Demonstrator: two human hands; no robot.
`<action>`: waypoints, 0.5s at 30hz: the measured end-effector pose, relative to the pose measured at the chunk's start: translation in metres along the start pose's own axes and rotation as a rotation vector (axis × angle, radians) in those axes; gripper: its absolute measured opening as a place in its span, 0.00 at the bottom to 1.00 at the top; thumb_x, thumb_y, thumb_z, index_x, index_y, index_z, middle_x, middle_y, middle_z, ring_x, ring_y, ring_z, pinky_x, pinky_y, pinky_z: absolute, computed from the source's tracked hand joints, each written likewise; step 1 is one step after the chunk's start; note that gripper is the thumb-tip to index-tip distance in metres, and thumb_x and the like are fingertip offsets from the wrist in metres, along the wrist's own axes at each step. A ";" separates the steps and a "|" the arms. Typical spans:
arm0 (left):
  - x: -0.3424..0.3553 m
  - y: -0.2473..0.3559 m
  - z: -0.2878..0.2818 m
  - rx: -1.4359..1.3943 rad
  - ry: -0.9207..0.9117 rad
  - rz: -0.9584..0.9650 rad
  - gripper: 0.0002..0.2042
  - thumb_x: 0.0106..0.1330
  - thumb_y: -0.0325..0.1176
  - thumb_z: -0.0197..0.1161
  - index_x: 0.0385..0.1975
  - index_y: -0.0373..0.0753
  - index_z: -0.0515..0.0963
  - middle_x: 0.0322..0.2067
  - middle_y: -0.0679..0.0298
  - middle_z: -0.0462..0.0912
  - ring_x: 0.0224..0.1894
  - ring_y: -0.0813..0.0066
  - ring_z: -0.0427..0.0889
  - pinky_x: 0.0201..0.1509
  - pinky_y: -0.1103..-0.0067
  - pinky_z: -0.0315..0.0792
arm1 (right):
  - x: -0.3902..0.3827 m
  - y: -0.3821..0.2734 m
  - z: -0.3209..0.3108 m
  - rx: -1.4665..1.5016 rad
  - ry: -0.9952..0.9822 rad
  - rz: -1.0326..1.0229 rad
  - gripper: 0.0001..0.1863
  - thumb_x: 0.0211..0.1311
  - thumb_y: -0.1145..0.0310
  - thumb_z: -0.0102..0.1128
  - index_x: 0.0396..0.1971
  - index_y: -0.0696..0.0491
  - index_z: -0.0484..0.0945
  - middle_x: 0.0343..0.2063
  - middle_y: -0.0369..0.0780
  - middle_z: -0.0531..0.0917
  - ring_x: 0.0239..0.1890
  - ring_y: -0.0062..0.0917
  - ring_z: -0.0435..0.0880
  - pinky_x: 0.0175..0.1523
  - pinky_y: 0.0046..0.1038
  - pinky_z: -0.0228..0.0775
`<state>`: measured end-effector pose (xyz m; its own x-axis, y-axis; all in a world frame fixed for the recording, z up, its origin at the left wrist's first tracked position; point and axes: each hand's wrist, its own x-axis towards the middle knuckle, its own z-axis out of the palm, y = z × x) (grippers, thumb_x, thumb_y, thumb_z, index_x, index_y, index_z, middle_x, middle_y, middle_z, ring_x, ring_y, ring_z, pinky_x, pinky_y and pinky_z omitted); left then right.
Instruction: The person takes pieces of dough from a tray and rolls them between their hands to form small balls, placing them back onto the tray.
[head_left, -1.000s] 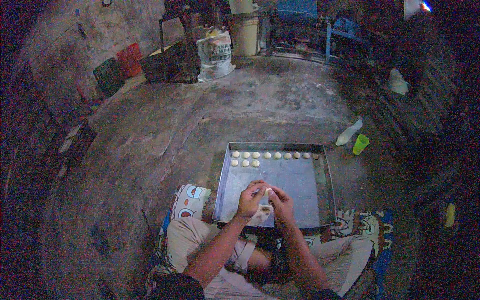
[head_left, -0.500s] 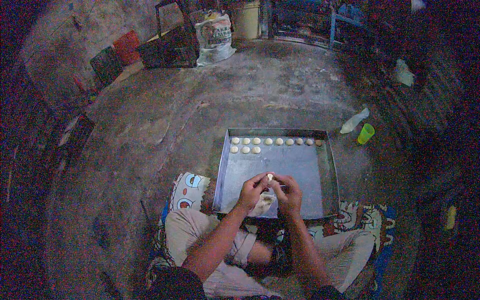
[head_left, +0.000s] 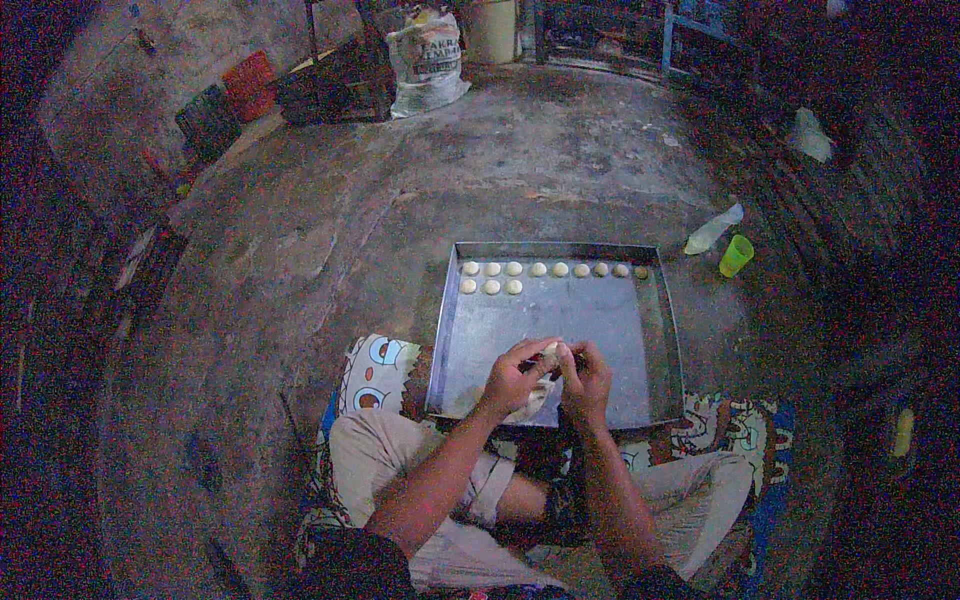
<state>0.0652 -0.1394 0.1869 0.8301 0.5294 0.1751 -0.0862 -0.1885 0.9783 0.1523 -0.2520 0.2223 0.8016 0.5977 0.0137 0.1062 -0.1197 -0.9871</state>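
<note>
My left hand (head_left: 510,380) and my right hand (head_left: 588,386) meet over the near part of a large square metal tray (head_left: 610,325). Between their closed fingertips is a small pale piece of dough (head_left: 552,349), partly hidden by the fingers. Below the hands, near the tray's front edge, lies a larger pale lump (head_left: 532,402) that looks like dough, half covered by my wrists. Small round dough pieces (head_left: 514,269) stand in a full row along the tray's far wall. A shorter second row (head_left: 491,287) begins at the left.
A yellow-green cup (head_left: 736,256) and a pale bag, pointed at one end (head_left: 714,229), lie right of the tray. Patterned cloth (head_left: 376,372) is under my crossed legs. Farther off stand a white sack (head_left: 427,65), a pale bucket (head_left: 492,30) and a red crate (head_left: 248,86).
My fingers have shifted around the small dough piece, with the right fingertips now more upright. The whole view has tilted slightly, so the tray appears higher. The rows in it look unchanged.
</note>
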 end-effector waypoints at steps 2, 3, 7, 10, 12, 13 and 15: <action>0.000 0.001 -0.002 -0.088 0.029 -0.088 0.16 0.69 0.34 0.58 0.53 0.33 0.76 0.47 0.62 0.80 0.50 0.75 0.77 0.57 0.79 0.69 | 0.004 0.012 0.003 0.102 -0.034 -0.061 0.08 0.65 0.69 0.57 0.38 0.59 0.77 0.31 0.37 0.81 0.33 0.18 0.76 0.39 0.22 0.69; 0.002 0.001 -0.003 -0.179 0.044 -0.152 0.16 0.69 0.34 0.58 0.53 0.33 0.76 0.46 0.63 0.81 0.49 0.75 0.77 0.57 0.79 0.69 | 0.005 0.017 0.005 0.154 -0.051 -0.092 0.10 0.65 0.70 0.58 0.41 0.59 0.78 0.33 0.37 0.81 0.34 0.18 0.77 0.40 0.22 0.69; -0.001 -0.009 -0.010 -0.332 0.017 -0.131 0.14 0.71 0.34 0.55 0.50 0.33 0.77 0.43 0.64 0.81 0.48 0.78 0.76 0.56 0.79 0.68 | -0.005 0.003 0.011 0.118 -0.093 -0.161 0.13 0.62 0.71 0.61 0.46 0.58 0.78 0.37 0.35 0.80 0.37 0.17 0.76 0.42 0.22 0.68; -0.002 -0.014 -0.014 -0.433 -0.064 -0.129 0.14 0.72 0.35 0.52 0.48 0.33 0.77 0.43 0.65 0.80 0.48 0.78 0.75 0.56 0.79 0.67 | -0.008 -0.004 0.010 0.267 -0.136 -0.069 0.13 0.60 0.72 0.64 0.44 0.57 0.79 0.36 0.33 0.79 0.36 0.16 0.75 0.42 0.21 0.67; -0.003 -0.012 -0.014 -0.408 -0.108 -0.124 0.14 0.73 0.35 0.51 0.48 0.33 0.77 0.44 0.65 0.80 0.49 0.78 0.74 0.57 0.79 0.66 | -0.006 -0.001 0.009 0.363 -0.138 -0.082 0.11 0.58 0.72 0.65 0.41 0.56 0.79 0.33 0.31 0.78 0.33 0.15 0.74 0.39 0.21 0.66; -0.004 -0.010 -0.014 -0.350 -0.116 -0.119 0.14 0.73 0.35 0.50 0.48 0.33 0.77 0.44 0.64 0.80 0.50 0.78 0.74 0.57 0.78 0.66 | -0.006 -0.001 0.007 0.395 -0.147 -0.042 0.10 0.57 0.72 0.65 0.40 0.55 0.79 0.32 0.31 0.78 0.32 0.15 0.73 0.38 0.21 0.66; -0.003 0.001 -0.012 -0.299 -0.142 -0.102 0.14 0.73 0.34 0.50 0.48 0.33 0.77 0.45 0.64 0.79 0.51 0.77 0.74 0.59 0.78 0.66 | -0.007 -0.004 0.002 0.457 -0.163 0.039 0.08 0.56 0.72 0.66 0.36 0.54 0.79 0.29 0.29 0.77 0.30 0.15 0.72 0.36 0.21 0.65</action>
<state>0.0557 -0.1313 0.1886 0.9094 0.4084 0.0785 -0.1393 0.1214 0.9828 0.1450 -0.2537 0.2257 0.6931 0.7207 -0.0137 -0.2207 0.1941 -0.9558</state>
